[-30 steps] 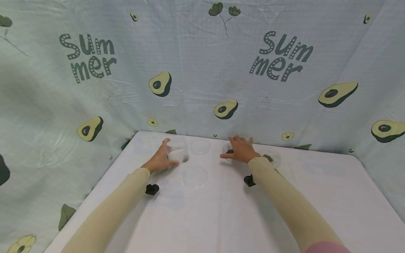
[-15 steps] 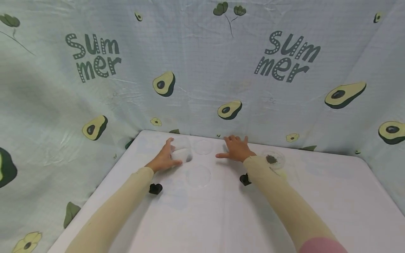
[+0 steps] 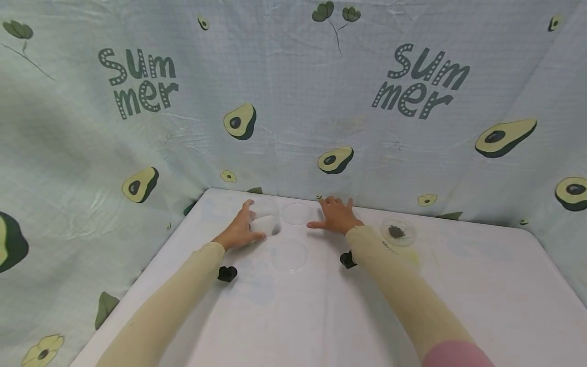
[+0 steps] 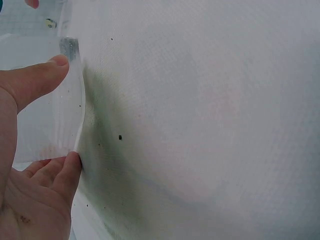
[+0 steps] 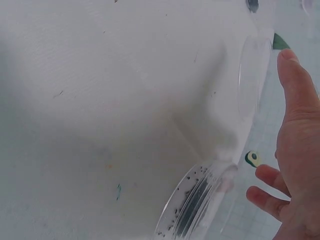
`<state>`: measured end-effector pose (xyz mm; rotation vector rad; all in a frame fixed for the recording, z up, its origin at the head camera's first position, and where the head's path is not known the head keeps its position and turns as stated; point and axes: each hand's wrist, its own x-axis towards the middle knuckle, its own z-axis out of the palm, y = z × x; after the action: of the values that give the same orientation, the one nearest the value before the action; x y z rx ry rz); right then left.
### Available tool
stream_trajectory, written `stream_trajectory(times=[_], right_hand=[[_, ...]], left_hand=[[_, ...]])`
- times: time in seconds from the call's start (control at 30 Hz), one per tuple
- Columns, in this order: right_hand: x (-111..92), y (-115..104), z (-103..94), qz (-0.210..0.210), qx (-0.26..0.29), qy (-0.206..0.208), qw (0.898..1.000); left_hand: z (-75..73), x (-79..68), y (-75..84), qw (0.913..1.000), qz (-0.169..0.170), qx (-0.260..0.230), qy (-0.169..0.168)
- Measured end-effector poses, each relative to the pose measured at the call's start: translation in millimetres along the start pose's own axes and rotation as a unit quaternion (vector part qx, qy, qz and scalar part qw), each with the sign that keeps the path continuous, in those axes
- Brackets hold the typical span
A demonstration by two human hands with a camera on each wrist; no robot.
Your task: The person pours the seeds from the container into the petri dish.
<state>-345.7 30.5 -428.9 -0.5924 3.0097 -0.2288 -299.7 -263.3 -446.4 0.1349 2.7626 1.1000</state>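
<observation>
Nearest the body, both forearms reach forward over the white counter (image 3: 284, 326) in cream sleeves (image 3: 160, 308), slanting inward with the wrists low. Between the wrists and slightly nearer than the fingers lies a clear disc (image 3: 290, 256). The left hand (image 3: 239, 228) turns its palm inward and grips a clear container (image 4: 47, 112), the thumb across its near side and the fingers bent round the opposite side. Level with it, the right hand (image 3: 337, 216) is spread and relaxed, its thumb stretched out toward the left hand; whether its fingertips touch anything, I cannot tell. Just to the right of that hand sits a clear dish with dark grains (image 3: 397, 232). Between the two hands, toward the far edge, lies a shallow clear dish (image 3: 296, 213). Beyond the fingertips hangs a pale avocado-print cloth (image 3: 284, 117).
</observation>
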Motion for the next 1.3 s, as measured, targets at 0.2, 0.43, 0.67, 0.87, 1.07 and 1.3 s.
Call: stream_trajectory(times=[0.2,0.43,0.67,0.87,1.07,1.3], right_hand=[[6,-5,2.7,-0.007,0.004,-0.001,1.000],[9,-15,2.6,-0.019,0.029,-0.005,0.999],[19,-18,11.9,-0.011,0.018,-0.011,1.000],[26,-18,12.0,0.000,0.038,-0.010,0.999],[27,-21,13.2,0.007,0.051,-0.018,0.999],[30,-21,16.9,0.008,0.042,-0.023,0.999]], left_hand=[[0.3,-0.3,0.6,1.0000,-0.004,0.001,0.004],[-1.0,-4.5,0.7,1.0000,-0.004,0.000,0.005],[-0.2,-7.6,1.9,1.0000,-0.007,0.001,0.006],[1.6,-4.0,2.0,0.9999,-0.007,0.003,0.012],[1.9,-1.8,-0.7,0.9999,-0.002,0.003,0.013],[1.3,-1.8,-0.3,0.9999,-0.003,0.006,0.011]])
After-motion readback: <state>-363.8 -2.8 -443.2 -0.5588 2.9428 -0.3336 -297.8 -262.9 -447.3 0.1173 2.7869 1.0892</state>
